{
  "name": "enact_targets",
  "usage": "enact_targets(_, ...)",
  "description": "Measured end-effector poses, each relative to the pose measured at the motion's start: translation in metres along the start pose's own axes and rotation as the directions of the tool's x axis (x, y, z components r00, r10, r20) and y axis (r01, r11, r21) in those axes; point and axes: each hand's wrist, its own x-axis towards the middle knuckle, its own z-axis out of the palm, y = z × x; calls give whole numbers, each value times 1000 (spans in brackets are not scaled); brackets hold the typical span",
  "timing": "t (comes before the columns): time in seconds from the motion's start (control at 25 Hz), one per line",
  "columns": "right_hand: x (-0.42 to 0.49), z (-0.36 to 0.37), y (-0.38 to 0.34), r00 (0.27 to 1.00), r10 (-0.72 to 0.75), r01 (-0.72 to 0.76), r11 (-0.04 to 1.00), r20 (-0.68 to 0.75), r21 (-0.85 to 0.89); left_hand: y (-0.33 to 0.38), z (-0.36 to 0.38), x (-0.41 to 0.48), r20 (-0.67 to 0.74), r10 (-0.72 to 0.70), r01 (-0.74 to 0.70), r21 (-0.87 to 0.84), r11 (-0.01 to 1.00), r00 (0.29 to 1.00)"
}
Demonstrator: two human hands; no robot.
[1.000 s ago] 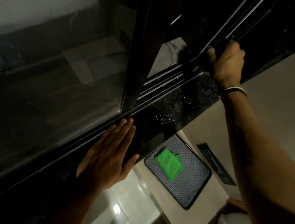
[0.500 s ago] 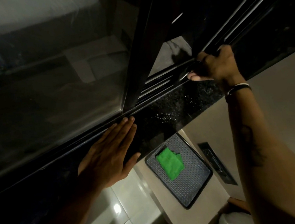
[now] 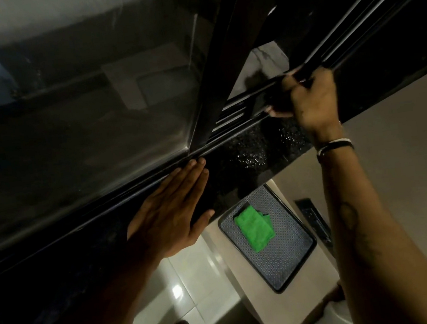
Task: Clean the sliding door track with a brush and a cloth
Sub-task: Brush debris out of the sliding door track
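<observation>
Left hand (image 3: 170,212) lies flat on the dark sill (image 3: 249,167); right hand (image 3: 310,98) is curled at the track (image 3: 230,116). A green cloth (image 3: 254,227) lies on a tray (image 3: 289,261).

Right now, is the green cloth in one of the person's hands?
No, the green cloth lies on a grey tray below the sill, apart from the left hand and right hand.

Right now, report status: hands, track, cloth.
Left hand flat on the dark sill, open. Right hand closed on something dark at the track; brush not clearly seen. Green cloth unused on the tray below. Nothing blocking.
</observation>
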Motion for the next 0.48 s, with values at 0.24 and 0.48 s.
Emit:
enact_targets(0.24,-13,4,5,1000,-3,3,999,8,42,-2,6,-2,-4,6,-6,-11,1000,1000)
enact_targets(0.48,-19,17,17,984,175,-164,955,-24,246,-3,8,-2,2,0,0,-1,1000,1000)
